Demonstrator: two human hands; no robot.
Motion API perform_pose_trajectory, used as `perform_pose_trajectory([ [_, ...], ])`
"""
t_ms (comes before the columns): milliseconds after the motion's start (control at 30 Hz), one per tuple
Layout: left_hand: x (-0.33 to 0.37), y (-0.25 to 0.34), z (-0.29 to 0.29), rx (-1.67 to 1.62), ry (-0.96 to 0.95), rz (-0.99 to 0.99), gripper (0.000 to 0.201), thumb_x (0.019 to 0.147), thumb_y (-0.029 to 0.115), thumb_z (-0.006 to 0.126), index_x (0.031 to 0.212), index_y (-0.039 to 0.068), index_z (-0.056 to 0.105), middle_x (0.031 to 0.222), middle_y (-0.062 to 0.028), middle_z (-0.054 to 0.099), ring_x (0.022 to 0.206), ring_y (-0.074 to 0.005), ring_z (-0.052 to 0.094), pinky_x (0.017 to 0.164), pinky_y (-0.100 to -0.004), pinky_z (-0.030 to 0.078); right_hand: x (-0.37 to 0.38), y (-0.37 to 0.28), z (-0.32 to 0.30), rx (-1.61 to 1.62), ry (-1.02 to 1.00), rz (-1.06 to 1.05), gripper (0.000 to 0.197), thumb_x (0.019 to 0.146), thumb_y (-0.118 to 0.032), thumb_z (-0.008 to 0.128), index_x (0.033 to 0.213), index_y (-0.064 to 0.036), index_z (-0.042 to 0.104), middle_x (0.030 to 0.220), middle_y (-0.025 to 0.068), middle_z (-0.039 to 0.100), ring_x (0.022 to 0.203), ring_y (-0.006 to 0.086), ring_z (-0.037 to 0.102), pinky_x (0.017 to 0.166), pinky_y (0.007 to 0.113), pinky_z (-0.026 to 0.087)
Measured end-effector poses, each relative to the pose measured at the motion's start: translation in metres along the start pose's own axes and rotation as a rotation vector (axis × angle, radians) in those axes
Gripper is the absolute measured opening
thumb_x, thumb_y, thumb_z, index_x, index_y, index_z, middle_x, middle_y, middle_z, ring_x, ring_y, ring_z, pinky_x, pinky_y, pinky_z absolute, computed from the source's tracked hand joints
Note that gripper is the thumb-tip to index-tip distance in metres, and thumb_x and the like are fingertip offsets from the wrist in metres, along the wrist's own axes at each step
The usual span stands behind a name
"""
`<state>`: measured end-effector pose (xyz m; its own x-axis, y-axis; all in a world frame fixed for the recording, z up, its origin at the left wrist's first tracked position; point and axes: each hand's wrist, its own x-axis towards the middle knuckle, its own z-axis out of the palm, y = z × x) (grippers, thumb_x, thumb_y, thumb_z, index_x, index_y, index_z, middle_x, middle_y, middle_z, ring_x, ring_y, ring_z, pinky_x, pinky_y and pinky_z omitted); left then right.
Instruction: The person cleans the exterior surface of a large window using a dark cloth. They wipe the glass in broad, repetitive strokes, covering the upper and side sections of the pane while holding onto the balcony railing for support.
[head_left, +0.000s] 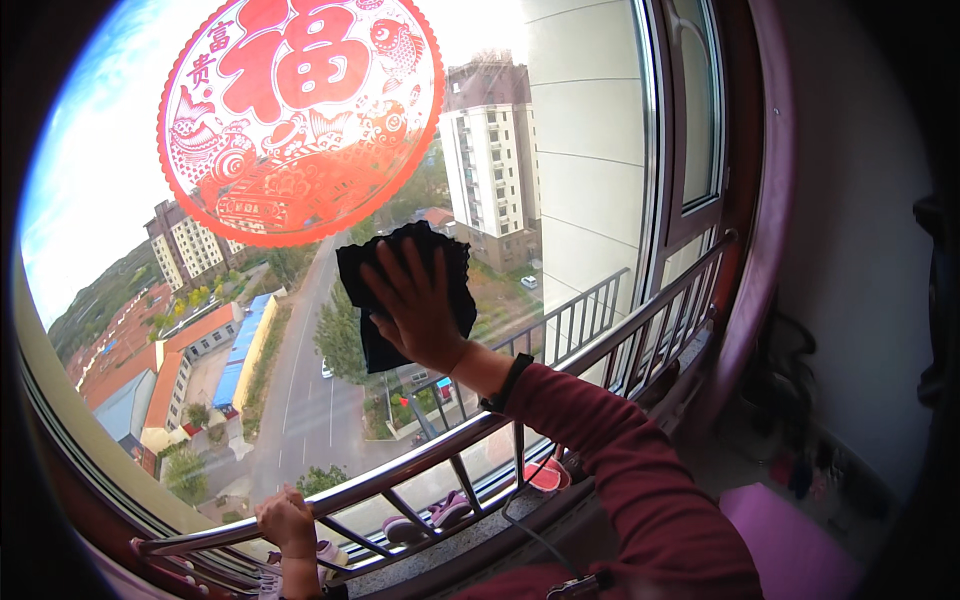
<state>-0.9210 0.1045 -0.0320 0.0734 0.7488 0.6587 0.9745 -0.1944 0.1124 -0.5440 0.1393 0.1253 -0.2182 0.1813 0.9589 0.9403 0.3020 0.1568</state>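
My right hand [420,305] lies flat with fingers spread on a black cloth [375,345], pressing it against the window glass [300,400]. The cloth has wavy edges and sits just below a round red paper-cut decoration [300,190] with fish patterns on the glass. A dark band circles my right wrist, below a maroon sleeve. At the lower left, my left hand [287,518] is closed around the top bar of a metal railing [400,475] that runs across the window.
Shoes [450,510] and a red-and-white container [546,474] stand on the sill behind the railing. A dark cable [525,525] hangs near it. To the right are the window frame [690,215] and a pink surface [785,540]. Buildings and a road show outside, far below.
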Motion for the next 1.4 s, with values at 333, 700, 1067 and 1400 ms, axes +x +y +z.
perform_pose_trajectory([
  [333, 0.016, -0.004, -0.02, -0.127, -0.196, 0.213, 0.053, 0.104, 0.035, 0.043, 0.068, 0.008, 0.07, 0.065, -0.0203, 0.065, 0.062, -0.0422, 0.064, 0.067, -0.0518, 0.051, -0.012, 0.119, -0.03, -0.369, 0.36, 0.573, 0.061, 0.095, -0.019, 0.054, 0.154, -0.0071, 0.042, 0.162, 0.0194, 0.037, 0.152, 0.0388, 0.028, 0.124, 0.056, 0.018],
  [700, 0.018, 0.003, -0.017, -0.122, -0.128, 0.254, 0.055, 0.104, 0.036, 0.042, 0.063, 0.011, 0.069, 0.061, -0.0177, 0.064, 0.058, -0.0389, 0.065, 0.061, -0.0503, 0.053, -0.121, 0.188, -0.016, -0.077, 0.565, 1.852, 0.072, 0.107, -0.054, 0.038, 0.164, -0.0135, 0.023, 0.169, 0.011, 0.027, 0.155, 0.0311, 0.028, 0.125, 0.054, 0.022],
  [1067, 0.014, 0.006, -0.027, -0.199, -0.074, 0.184, 0.052, 0.103, 0.037, 0.047, 0.066, 0.015, 0.075, 0.054, -0.0154, 0.062, 0.052, -0.0361, 0.064, 0.058, -0.0466, 0.053, 0.022, -0.038, 0.052, -0.271, 0.385, 0.531, 0.063, 0.11, -0.047, 0.034, 0.16, -0.0106, 0.037, 0.169, 0.0128, 0.03, 0.156, 0.0382, 0.024, 0.124, 0.059, 0.011],
  [1400, 0.012, 0.006, -0.026, -0.238, -0.046, 0.17, 0.052, 0.102, 0.037, 0.051, 0.061, 0.013, 0.071, 0.051, -0.0143, 0.06, 0.049, -0.0351, 0.063, 0.055, -0.0472, 0.051, 0.106, -0.156, 0.071, 0.031, 0.008, -0.192, 0.075, 0.091, -0.037, 0.068, 0.159, -0.0211, 0.042, 0.169, 0.009, 0.029, 0.156, 0.0374, 0.023, 0.122, 0.068, 0.014],
])
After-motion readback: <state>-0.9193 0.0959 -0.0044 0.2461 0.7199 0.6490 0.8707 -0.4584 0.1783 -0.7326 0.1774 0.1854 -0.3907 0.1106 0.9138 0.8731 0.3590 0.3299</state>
